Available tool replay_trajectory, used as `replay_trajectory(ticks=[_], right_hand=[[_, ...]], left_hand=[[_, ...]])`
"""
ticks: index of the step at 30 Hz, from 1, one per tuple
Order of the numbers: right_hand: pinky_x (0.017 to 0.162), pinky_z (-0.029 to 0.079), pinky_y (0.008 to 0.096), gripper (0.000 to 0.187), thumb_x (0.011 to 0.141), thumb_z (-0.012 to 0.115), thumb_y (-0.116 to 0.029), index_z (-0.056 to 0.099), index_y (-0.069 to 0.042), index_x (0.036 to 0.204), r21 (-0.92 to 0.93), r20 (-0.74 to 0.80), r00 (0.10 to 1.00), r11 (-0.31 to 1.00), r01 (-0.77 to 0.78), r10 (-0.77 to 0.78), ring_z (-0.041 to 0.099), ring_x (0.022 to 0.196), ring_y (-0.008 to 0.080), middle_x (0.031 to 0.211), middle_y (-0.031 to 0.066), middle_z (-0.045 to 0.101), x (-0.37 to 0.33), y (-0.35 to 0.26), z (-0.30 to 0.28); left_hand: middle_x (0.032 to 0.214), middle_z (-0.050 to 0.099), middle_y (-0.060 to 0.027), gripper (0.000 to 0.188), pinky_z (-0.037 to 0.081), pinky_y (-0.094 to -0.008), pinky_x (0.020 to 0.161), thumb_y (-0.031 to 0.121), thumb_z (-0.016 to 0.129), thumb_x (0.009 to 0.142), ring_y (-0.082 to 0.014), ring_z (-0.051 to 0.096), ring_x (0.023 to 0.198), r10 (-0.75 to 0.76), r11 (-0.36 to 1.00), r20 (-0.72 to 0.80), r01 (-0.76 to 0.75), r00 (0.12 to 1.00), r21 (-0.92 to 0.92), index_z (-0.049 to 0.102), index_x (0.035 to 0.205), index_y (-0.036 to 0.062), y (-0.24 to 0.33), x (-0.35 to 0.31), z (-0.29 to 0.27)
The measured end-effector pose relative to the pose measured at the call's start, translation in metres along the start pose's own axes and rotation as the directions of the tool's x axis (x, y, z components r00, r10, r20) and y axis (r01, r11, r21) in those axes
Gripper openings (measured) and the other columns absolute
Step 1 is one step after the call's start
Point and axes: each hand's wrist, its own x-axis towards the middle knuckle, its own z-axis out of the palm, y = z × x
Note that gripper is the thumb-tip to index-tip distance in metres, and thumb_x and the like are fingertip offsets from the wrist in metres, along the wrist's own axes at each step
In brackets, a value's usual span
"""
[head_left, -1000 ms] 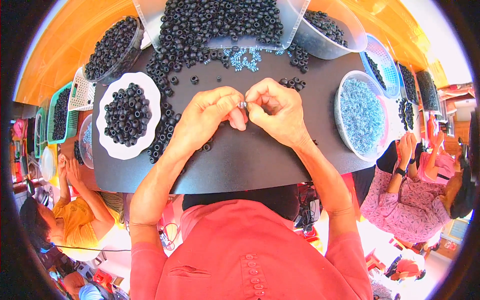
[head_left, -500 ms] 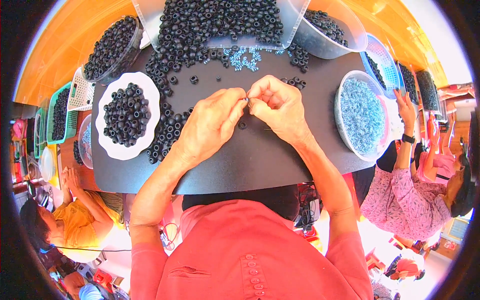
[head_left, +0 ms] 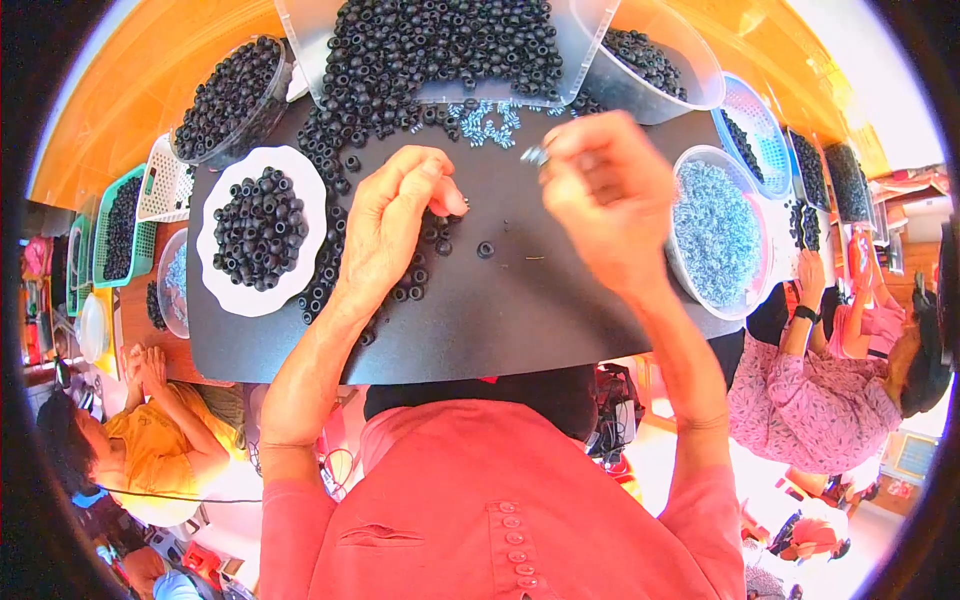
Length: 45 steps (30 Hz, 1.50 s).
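My left hand (head_left: 400,205) is over the middle of the black table, its thumb and fingers closed around a small dark piece (head_left: 460,207) that barely shows at the tips. To the right, my right hand (head_left: 612,190) is raised and smeared by motion, its fingers curled. At its fingertips are small pale-blue pieces (head_left: 535,156), blurred. Under and beside my left hand lie loose black beads (head_left: 415,275), thick rings with a wide hole. One black bead (head_left: 486,250) lies apart, between my hands. Small pale-blue pieces (head_left: 487,125) are scattered beyond my hands.
A clear bin (head_left: 590,60) spills black beads at the back. A scalloped white plate (head_left: 212,235) of beads stands left; a round tub (head_left: 688,262) of pale-blue pieces stands right. More tubs and baskets line both sides. People (head_left: 165,430) sit at left and right (head_left: 800,400).
My hands, joined at the fingertips before, have come apart. The right moved right and away from the left; the left shifted slightly left. The person at right has lowered a hand.
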Motion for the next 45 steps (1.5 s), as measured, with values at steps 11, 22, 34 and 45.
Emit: replay_trajectory(ticks=[11,22,34,45], right_hand=[[0.053,0.046,0.0305,0.016,0.079,0.065,0.000,0.061,-0.004,0.094,-0.693,0.085,0.994,0.712,0.112,-0.074,0.055,0.058,0.0181,0.080,0.0101,0.057,-0.061,0.053,-0.005],[0.051,0.037,0.0216,0.015,0.078,0.064,0.003,0.065,-0.003,0.092,-0.453,-0.105,0.991,0.883,-0.122,0.083,0.045,0.056,0.0043,0.075,0.0008,0.057,-0.067,0.047,0.000],[0.062,0.052,0.0396,0.018,0.071,0.070,-0.015,0.063,-0.008,0.085,-0.749,0.224,0.956,0.661,0.046,0.188,0.063,0.070,0.0279,0.080,0.0090,0.061,-0.023,0.056,0.027],[0.056,0.048,0.0341,0.011,0.071,0.066,-0.006,0.062,-0.006,0.081,-0.720,0.250,0.968,0.672,0.175,0.015,0.057,0.058,0.0199,0.072,0.0071,0.057,-0.017,0.063,0.028]], left_hand=[[0.075,0.063,-0.0051,0.025,0.046,-0.0261,0.071,0.022,0.045,0.098,-0.0108,0.057,0.073,0.121,0.991,-0.064,-0.117,0.991,0.059,0.058,0.096,0.0000,-0.006,0.008,-0.004],[0.075,0.064,-0.0049,0.026,0.046,-0.0270,0.072,0.022,0.047,0.097,-0.0112,0.058,0.075,0.099,0.992,-0.129,-0.088,0.987,0.086,0.059,0.097,0.0000,-0.006,0.014,-0.014],[0.076,0.063,-0.0036,0.023,0.047,-0.0271,0.072,0.020,0.047,0.097,-0.0098,0.057,0.074,0.108,0.990,-0.094,-0.099,0.990,0.099,0.059,0.097,0.0007,-0.006,0.009,-0.009],[0.076,0.063,-0.0032,0.022,0.047,-0.0268,0.073,0.021,0.049,0.097,-0.0099,0.057,0.075,0.069,0.993,-0.101,-0.059,0.992,0.106,0.059,0.096,0.0014,-0.011,0.011,-0.010]])
